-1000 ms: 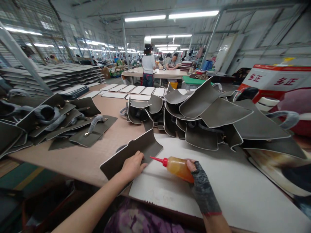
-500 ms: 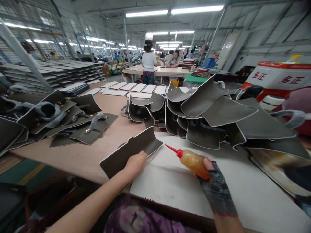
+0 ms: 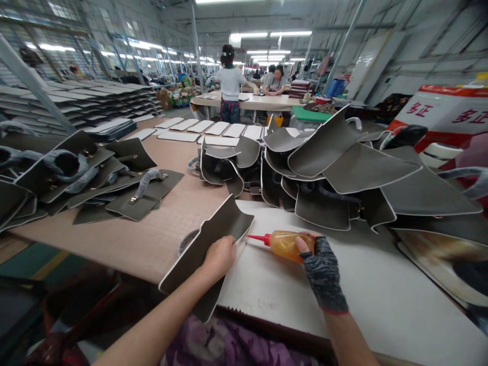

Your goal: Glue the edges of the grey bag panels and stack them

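My left hand [image 3: 220,258] is closed on a grey-brown bag panel [image 3: 202,250] with white edging, which bends upward on both sides. Behind that panel, part of a wrapped handle [image 3: 187,242] shows. In a dark fingerless glove, my right hand [image 3: 317,254] grips a squeeze bottle [image 3: 286,245] of amber liquid, probably glue. Its thin red nozzle [image 3: 259,238] points left, its tip close to the panel's right edge; whether they touch I cannot tell. Under the bottle lies a white board [image 3: 274,290].
Piled bag panels [image 3: 343,173] rise behind the board, and more panels with wrapped handles [image 3: 143,198] lie at left. White-faced pieces [image 3: 179,136] are lined up farther back on the brown table [image 3: 152,244]. Two people stand or sit around another table [image 3: 251,101].
The bottle has moved left and turned more level, bringing its nozzle near the panel's edge. The panel is tilted further, its lower part now showing below my left wrist.
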The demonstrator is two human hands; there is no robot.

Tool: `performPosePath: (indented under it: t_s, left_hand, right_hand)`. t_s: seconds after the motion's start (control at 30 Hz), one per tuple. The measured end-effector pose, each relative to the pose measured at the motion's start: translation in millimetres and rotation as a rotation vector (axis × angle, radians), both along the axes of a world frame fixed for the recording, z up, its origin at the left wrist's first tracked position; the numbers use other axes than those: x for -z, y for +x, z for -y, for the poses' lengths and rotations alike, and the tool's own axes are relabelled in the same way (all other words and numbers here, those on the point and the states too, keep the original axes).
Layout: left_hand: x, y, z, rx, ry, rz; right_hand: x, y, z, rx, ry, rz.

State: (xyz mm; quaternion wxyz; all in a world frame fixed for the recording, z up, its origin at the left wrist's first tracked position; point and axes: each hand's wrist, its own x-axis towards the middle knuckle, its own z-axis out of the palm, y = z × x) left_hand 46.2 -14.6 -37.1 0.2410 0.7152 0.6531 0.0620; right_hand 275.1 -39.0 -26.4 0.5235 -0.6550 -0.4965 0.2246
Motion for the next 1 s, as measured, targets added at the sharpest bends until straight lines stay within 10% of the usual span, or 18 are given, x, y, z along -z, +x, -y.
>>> performPosePath:
  t_s: [1.0]
  left_hand:
    - [-9.4,4,0,-0.004,-0.017,0.010]
  right_hand:
    - [-8.6,-9,-7,-0.061,0.032,0.156]
